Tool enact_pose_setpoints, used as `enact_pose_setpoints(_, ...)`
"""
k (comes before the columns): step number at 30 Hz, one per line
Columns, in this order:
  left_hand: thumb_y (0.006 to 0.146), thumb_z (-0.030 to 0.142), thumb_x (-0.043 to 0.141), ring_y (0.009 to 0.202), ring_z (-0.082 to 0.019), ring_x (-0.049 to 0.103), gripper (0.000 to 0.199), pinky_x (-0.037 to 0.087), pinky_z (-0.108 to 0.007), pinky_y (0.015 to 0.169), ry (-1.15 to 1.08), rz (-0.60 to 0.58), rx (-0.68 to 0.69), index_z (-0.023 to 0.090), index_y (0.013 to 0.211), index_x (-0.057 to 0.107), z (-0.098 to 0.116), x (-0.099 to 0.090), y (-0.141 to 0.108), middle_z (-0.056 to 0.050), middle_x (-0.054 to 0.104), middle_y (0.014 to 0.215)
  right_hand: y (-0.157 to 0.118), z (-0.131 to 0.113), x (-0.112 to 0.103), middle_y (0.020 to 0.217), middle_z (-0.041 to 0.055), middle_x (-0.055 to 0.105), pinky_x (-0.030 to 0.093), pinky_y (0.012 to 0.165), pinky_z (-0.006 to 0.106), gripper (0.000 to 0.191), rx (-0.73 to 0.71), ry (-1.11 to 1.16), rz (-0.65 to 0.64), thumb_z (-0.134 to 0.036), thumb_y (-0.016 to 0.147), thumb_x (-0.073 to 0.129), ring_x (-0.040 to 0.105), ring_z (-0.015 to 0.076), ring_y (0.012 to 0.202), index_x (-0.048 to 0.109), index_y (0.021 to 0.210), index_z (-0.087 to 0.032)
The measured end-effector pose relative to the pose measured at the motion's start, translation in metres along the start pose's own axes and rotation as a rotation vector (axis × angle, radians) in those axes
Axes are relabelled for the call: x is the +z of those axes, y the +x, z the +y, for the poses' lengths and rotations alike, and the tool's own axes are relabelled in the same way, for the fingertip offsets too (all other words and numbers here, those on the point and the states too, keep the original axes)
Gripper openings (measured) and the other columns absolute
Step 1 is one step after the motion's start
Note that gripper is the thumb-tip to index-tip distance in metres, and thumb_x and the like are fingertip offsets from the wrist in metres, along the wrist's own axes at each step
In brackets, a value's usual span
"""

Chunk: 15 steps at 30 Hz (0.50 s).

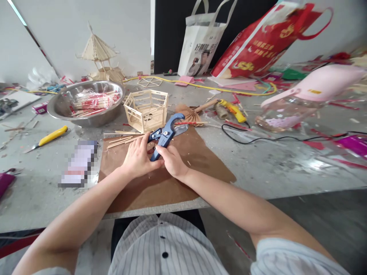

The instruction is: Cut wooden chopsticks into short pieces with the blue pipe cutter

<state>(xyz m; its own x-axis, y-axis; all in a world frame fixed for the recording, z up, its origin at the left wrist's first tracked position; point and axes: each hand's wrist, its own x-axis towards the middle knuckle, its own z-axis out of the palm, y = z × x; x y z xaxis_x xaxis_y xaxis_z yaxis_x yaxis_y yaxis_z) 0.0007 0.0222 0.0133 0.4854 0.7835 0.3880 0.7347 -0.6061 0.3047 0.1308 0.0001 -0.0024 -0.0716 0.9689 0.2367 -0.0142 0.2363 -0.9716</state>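
A blue cutter tool (164, 139) with a curved jaw is held over the brown sheet (172, 179). My right hand (172, 160) is wrapped round its lower handle. Against the tool's left side, my left hand (140, 154) has its fingers near the other handle; what lies under them is hidden. Thin wooden sticks (122, 141) lie just behind and left of my left hand. Beyond the tool stands a hexagonal wooden stick frame (147, 112).
At the back left are a metal bowl (97, 120) of wrapped sticks and a wooden pagoda model (99, 49). A yellow knife (53, 136) and a phone (78, 164) lie left. A yellow glue gun (233, 110), black cable (272, 138) and pink-lidded jug (289, 110) are right.
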Motion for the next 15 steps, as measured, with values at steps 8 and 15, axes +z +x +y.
enact_pose_setpoints(8, 0.066, 0.053, 0.049, 0.115, -0.027, 0.033, 0.087, 0.03, -0.042, 0.092, -0.117, -0.1, 0.096, 0.012, 0.131, 0.007, -0.005, -0.002, -0.002, -0.017, 0.034, 0.125, 0.002, -0.015, -0.009, 0.083, 0.0013, 0.06, 0.043, 0.074, 0.031, 0.025, 0.009, 0.064, 0.14, -0.032, 0.073, 0.039, 0.054, 0.0182, 0.085, 0.052, 0.09, -0.02)
enact_pose_setpoints(15, 0.078, 0.043, 0.037, 0.116, -0.023, 0.032, 0.065, 0.028, -0.038, 0.095, -0.198, -0.09, 0.072, 0.018, 0.132, 0.011, -0.005, -0.009, -0.002, -0.012, 0.035, 0.126, 0.018, -0.036, -0.037, 0.083, 0.0045, 0.06, 0.048, 0.059, 0.031, 0.024, 0.199, 0.238, -0.041, -0.027, 0.071, 0.038, 0.06, 0.0193, 0.075, 0.047, 0.09, -0.018)
